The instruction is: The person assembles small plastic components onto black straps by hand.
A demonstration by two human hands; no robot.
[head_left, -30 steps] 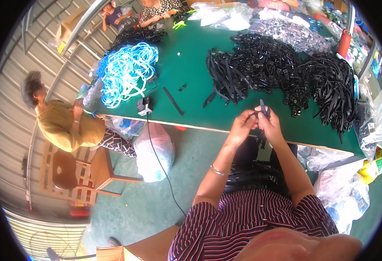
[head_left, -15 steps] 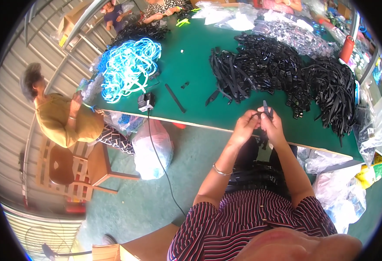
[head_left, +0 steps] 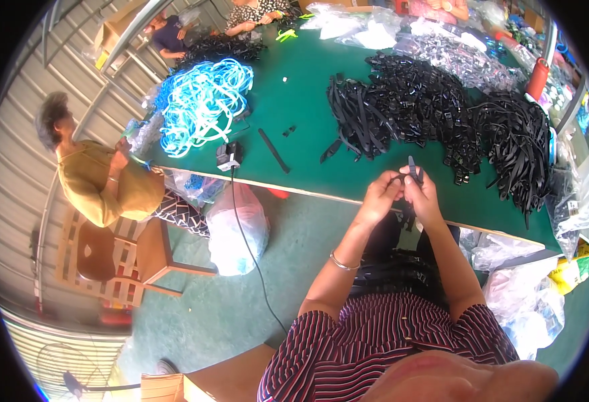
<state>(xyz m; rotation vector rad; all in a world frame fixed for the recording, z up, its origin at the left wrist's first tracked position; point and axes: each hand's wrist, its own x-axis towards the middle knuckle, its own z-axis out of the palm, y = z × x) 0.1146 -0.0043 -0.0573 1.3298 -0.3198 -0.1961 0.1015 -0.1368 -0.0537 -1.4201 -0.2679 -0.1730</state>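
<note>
Both my hands meet just over the near edge of the green table (head_left: 294, 151). A black strap (head_left: 412, 163) is pinched between them, one end standing up past my right fingers and some of it hanging below. My left hand (head_left: 381, 191) is closed on the strap's left part. My right hand (head_left: 423, 194) grips it close by, thumb pressed against it. Whether a buckle sits between the fingers is too small to tell. Beyond my hands lies a large heap of black straps with buckles (head_left: 418, 100), with another bundle of black straps (head_left: 517, 137) to its right.
Left on the table are a pile of blue and white cords (head_left: 204, 107), a small black device (head_left: 228, 156) with a cable, and a loose black strap (head_left: 273, 151). A red bottle (head_left: 538, 78) stands far right. A co-worker in yellow (head_left: 106, 181) is at the left; others work at the far side.
My hands keep nearly the same pose on the strap. The whole view has shifted slightly. At the far left, a co-worker in dark clothing has leaned lower.
</note>
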